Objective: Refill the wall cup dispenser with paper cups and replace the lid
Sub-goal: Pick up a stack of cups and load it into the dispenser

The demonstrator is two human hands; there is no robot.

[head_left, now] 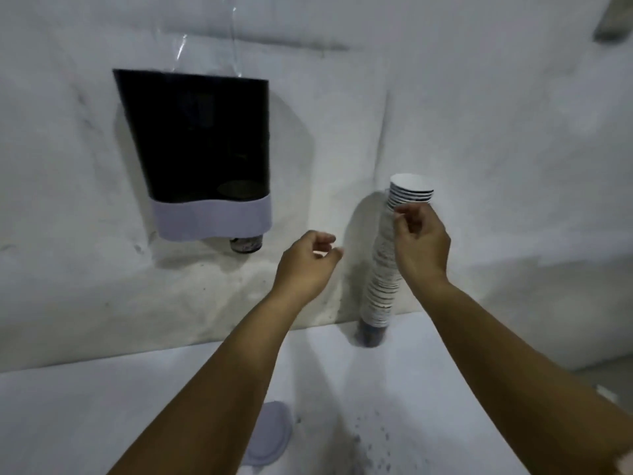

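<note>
The cup dispenser (202, 145) hangs on the wall at left, dark and see-through with a pale lilac base band; a cup bottom (246, 244) pokes out underneath. A tall stack of paper cups (385, 269) stands on the white counter (102, 406) against the wall, leaning slightly. My right hand (419, 241) pinches the stack near its top, fingers curled at the upper rims. My left hand (308, 262) hovers left of the stack with fingers loosely curled, holding nothing. The pale round lid (270, 437) lies flat on the counter, partly behind my left forearm.
The white wall runs behind everything. Clear plastic film (209, 39) hangs above the dispenser. Dark specks (373, 437) are scattered on the counter near the front. The counter's right edge drops off at far right (582, 371).
</note>
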